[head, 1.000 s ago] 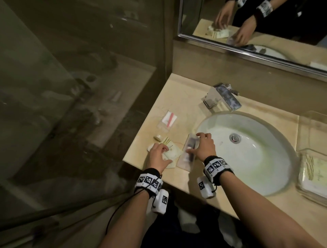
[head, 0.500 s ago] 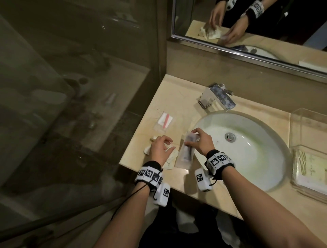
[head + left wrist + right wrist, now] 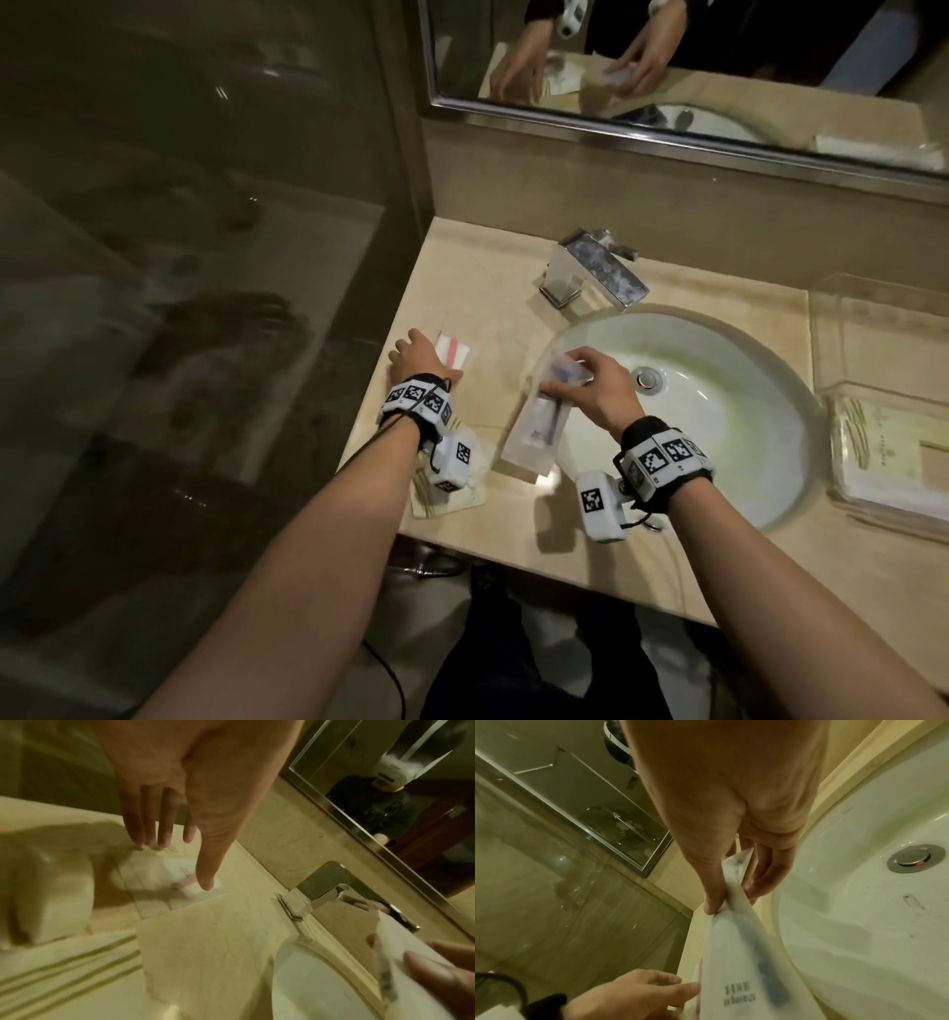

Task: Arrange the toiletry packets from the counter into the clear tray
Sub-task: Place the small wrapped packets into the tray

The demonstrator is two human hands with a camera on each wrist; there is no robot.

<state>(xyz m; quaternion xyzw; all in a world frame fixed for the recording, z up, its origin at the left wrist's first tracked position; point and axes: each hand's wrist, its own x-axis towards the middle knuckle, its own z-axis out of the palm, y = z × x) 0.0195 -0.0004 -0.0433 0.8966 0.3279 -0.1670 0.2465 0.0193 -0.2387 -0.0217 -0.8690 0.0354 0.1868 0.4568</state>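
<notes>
My right hand (image 3: 570,375) pinches a long translucent toothbrush packet (image 3: 536,429) by its upper end, lifted over the left rim of the sink. The right wrist view shows thumb and fingers (image 3: 713,902) clamped on that packet (image 3: 744,953). My left hand (image 3: 411,349) reaches to a small clear packet with a red stripe (image 3: 457,352) at the counter's left. There its fingers (image 3: 151,833) are straight and the thumb tip touches the packet (image 3: 159,874). Cream packets (image 3: 452,496) lie under my left wrist. The clear tray (image 3: 883,519) stands at the far right, with cream packets inside.
A chrome faucet (image 3: 590,272) stands behind the white sink basin (image 3: 719,411). A mirror (image 3: 719,77) runs along the back wall. A glass shower wall (image 3: 179,308) borders the counter on the left. The counter's front edge is just below my wrists.
My left hand left the cream packets and moved back to the red-striped packet. My right hand lifted the toothbrush packet off the counter, toward the sink.
</notes>
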